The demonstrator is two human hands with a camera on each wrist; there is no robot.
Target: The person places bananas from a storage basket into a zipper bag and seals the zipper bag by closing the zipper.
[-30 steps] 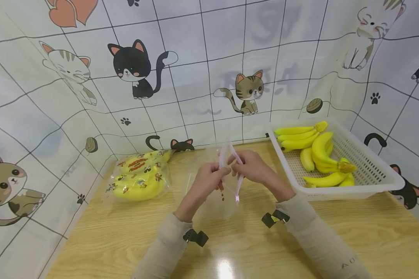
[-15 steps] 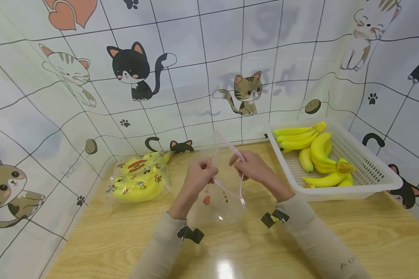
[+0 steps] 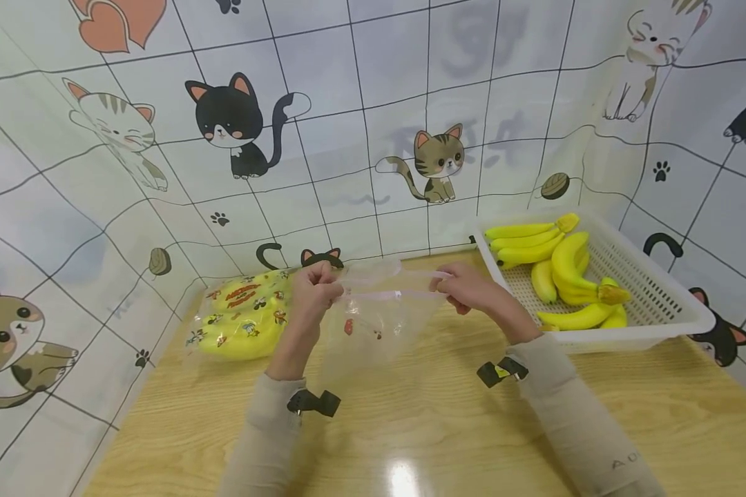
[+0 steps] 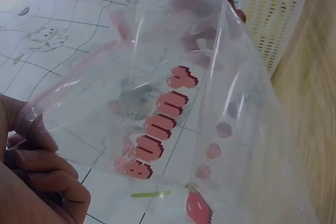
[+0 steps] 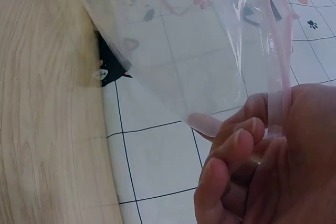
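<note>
A clear zip bag (image 3: 373,331) with a pink zip edge and red printed letters hangs spread between both hands above the table. My left hand (image 3: 313,293) pinches one end of its top edge. At the opposite end, my right hand (image 3: 466,286) grips the pink strip, with some fingers inside the bag's mouth in the right wrist view. Seen from the left wrist, the bag (image 4: 163,114) shows its red lettering and a strawberry print. No contents are visible in it.
Left of the hands lies a printed clear bag (image 3: 242,317) holding yellow bananas. At right stands a white plastic basket (image 3: 659,297) with several bananas (image 3: 572,269). A cat-print sheet (image 3: 360,124) hangs behind the wooden table (image 3: 447,414).
My hands have moved apart, the left going left and slightly up. The bag's top edge, earlier bunched and then looped open, is now stretched sideways between them.
</note>
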